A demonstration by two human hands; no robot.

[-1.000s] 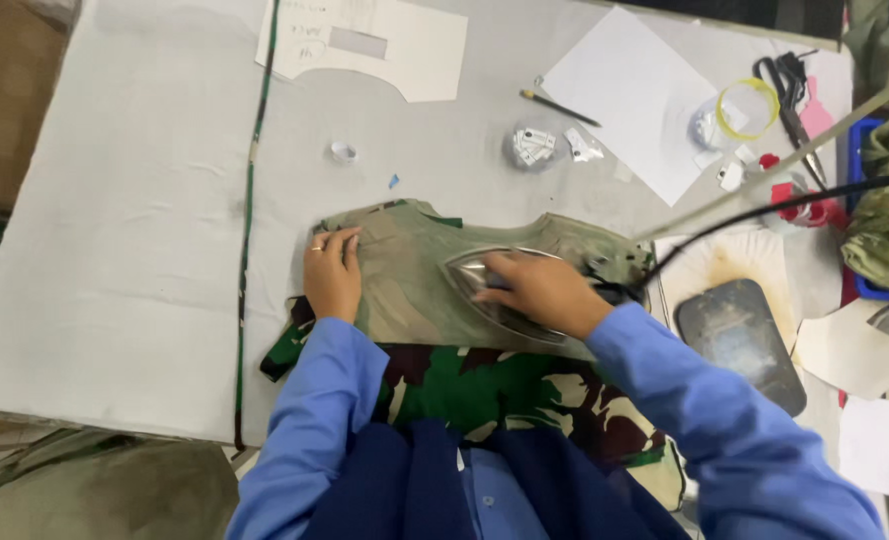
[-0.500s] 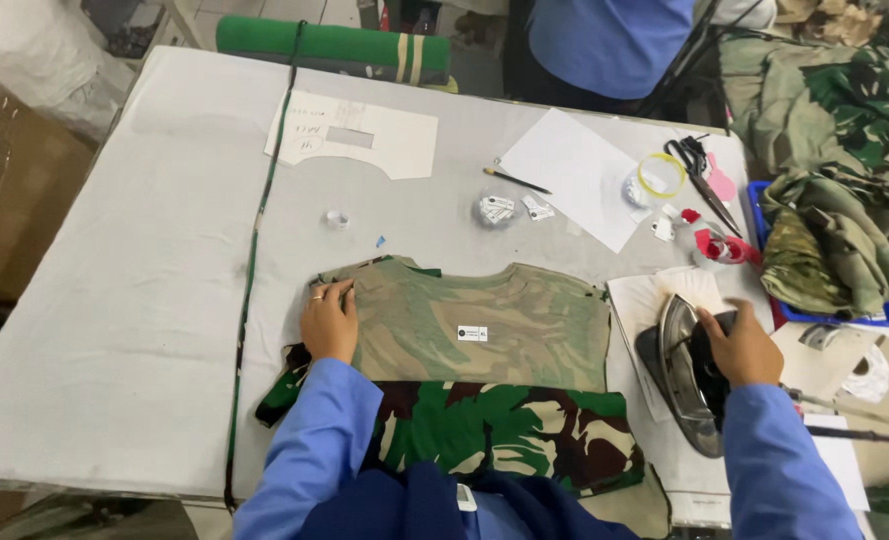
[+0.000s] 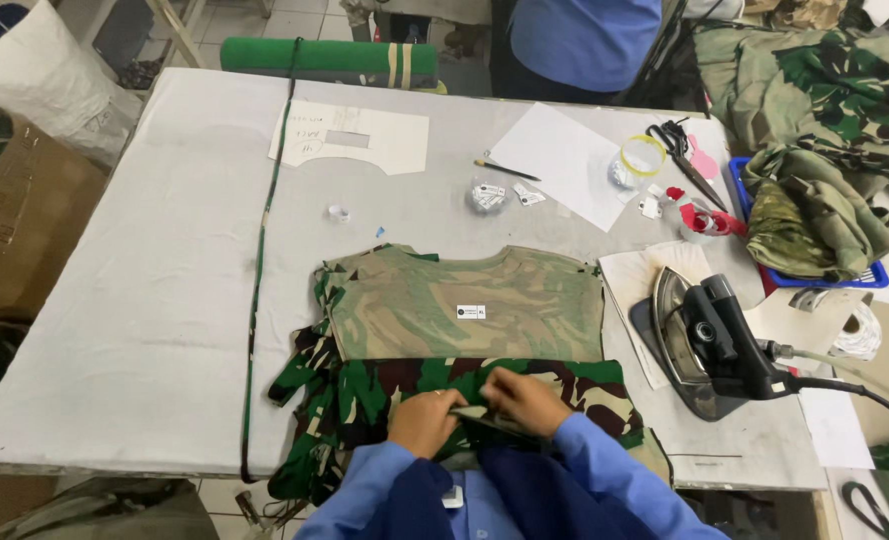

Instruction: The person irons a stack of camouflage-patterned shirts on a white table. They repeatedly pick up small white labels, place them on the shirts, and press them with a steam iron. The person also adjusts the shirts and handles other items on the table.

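A camouflage garment piece (image 3: 465,310) lies flat on the grey padded table (image 3: 165,250), its pale inner side up with a small white label in the middle. Its darker green lower part (image 3: 365,395) hangs toward me. My left hand (image 3: 425,420) and my right hand (image 3: 525,398) are close together at the near edge, both pinching the dark fabric there. The black iron (image 3: 710,345) stands tipped up on a mat at the right, apart from both hands.
A paper pattern (image 3: 350,135), white sheet (image 3: 565,160), pencil, scissors (image 3: 677,140) and yellow ring lie at the back. A blue basket (image 3: 815,225) of camouflage cloth sits far right. A person in blue stands beyond the table. A cardboard box stands left.
My right hand let go of the iron, which now stands on its mat. Both hands moved from the garment and iron down to the near dark edge of the fabric.
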